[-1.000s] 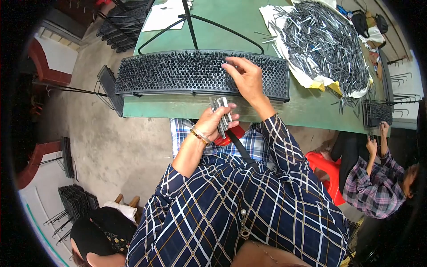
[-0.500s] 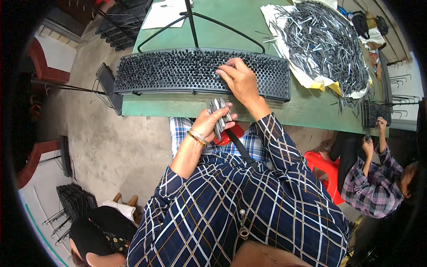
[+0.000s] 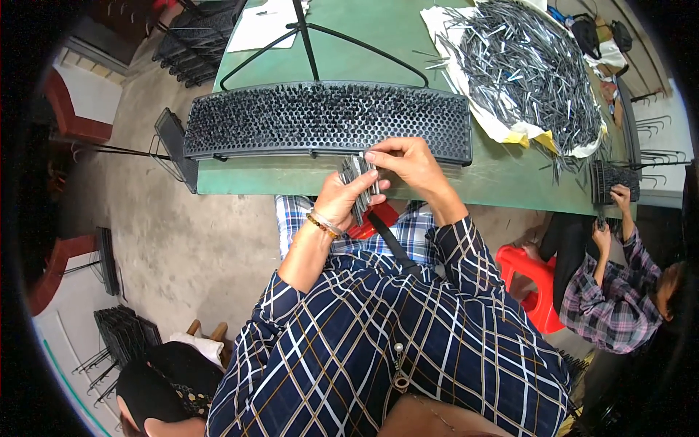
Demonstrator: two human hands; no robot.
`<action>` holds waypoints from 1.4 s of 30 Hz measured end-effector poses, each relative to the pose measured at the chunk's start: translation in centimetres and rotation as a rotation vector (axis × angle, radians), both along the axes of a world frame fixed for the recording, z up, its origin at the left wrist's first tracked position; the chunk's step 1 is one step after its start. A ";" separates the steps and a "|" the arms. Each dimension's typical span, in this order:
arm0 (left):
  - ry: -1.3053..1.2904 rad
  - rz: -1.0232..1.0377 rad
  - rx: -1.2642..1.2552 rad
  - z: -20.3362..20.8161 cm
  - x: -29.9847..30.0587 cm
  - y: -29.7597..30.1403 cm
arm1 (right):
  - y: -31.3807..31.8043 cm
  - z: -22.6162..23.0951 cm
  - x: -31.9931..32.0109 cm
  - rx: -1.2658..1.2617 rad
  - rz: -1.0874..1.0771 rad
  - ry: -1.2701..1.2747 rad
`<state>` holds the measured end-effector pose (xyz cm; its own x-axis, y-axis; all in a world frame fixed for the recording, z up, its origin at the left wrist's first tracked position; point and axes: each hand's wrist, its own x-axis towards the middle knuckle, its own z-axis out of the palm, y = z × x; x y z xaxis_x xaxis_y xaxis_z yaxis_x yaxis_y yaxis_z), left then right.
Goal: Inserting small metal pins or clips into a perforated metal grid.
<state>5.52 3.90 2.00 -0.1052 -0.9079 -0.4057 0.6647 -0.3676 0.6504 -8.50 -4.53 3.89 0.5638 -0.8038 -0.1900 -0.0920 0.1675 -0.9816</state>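
Observation:
My left hand (image 3: 337, 199) is wrapped round a bunch of thin grey metal strips (image 3: 355, 175), held just off the table's near edge. With thumb and forefinger pinched, my right hand (image 3: 419, 169) grips the top end of a strip at that bunch. Just beyond both hands lies a long black honeycomb rack (image 3: 444, 130), full of small holes. Dark strip ends stand up from its left and middle holes, while the holes toward its right end show bare. A black rod frame (image 3: 309, 54) rises behind the rack.
On the green table (image 3: 255, 175), a large heap of metal strips (image 3: 531, 80) lies on white sacking at right. White paper (image 3: 266, 29) is at far left. A co-worker (image 3: 608, 291) handles another rack (image 3: 615, 182) at right, by a red stool (image 3: 531, 284). Another person (image 3: 171, 379) is lower left.
My right hand has come off the rack, back and down toward me, to the bunch of strips. My left hand has stayed nearly in place.

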 end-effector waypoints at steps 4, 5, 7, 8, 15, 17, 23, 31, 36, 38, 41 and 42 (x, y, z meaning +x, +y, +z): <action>0.006 0.024 0.060 -0.2 -0.3 -0.3 | -0.8 0.2 -0.8 -0.055 -0.104 0.021; 0.024 0.043 0.071 -0.5 -0.3 -0.4 | -0.9 0.4 -0.6 -0.055 -0.103 0.019; 0.042 0.062 0.081 -0.9 -0.3 -0.7 | -1.2 1.0 -0.3 -0.201 -0.278 -0.030; 0.033 0.066 0.094 -1.0 -0.4 -0.8 | -1.6 1.3 -0.1 -0.262 -0.325 -0.034; 0.050 0.032 0.117 -1.2 -0.9 -0.8 | -3.9 -0.7 2.2 -0.841 -0.408 0.048; 0.052 0.042 0.116 -1.3 -0.7 -0.5 | -3.8 -0.9 2.5 -0.879 -0.410 0.078; 0.077 0.033 0.118 -1.5 -0.3 -0.3 | -3.6 -0.9 2.7 -1.041 -0.399 0.094; 0.075 0.034 0.118 -1.0 -0.3 0.0 | -3.8 -1.5 2.8 -1.142 -0.323 0.167; 0.076 0.031 0.105 -1.0 0.0 0.0 | -3.6 -1.6 3.1 -1.268 -0.263 0.236; 0.077 0.026 0.098 -1.0 0.0 -0.1 | -3.7 -1.6 2.9 -1.277 -0.266 0.260; 0.075 0.029 0.093 -0.9 -0.1 -0.2 | -3.8 -1.6 2.8 -1.314 -0.253 0.263; 0.073 0.036 0.094 -0.9 -0.1 -0.3 | -3.7 -1.6 2.8 -1.293 -0.271 0.285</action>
<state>5.42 3.64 1.12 -0.1052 -0.8701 -0.4815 0.7228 -0.3995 0.5639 -5.66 -8.21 2.27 0.4280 -0.5735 0.6984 -0.4290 -0.8091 -0.4015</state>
